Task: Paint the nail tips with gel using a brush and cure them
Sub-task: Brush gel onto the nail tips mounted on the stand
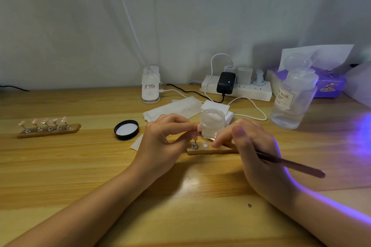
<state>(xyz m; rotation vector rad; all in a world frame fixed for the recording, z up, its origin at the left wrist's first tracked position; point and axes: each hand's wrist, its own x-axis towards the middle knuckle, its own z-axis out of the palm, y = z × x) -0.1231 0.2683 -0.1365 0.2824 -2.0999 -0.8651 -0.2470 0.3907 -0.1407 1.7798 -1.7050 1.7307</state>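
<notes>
On the wooden surface (60, 166), the left hand (160, 146) pinches a nail tip (198, 129) on its stand above a small wooden holder (208, 149), beside the open gel jar (212, 124); the right hand (255, 146) grips a brush (291, 164)

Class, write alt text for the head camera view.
Two hands work over a small wooden stand: the left hand pinches a nail tip, the right hand holds a brush. An open jar stands behind.
</notes>
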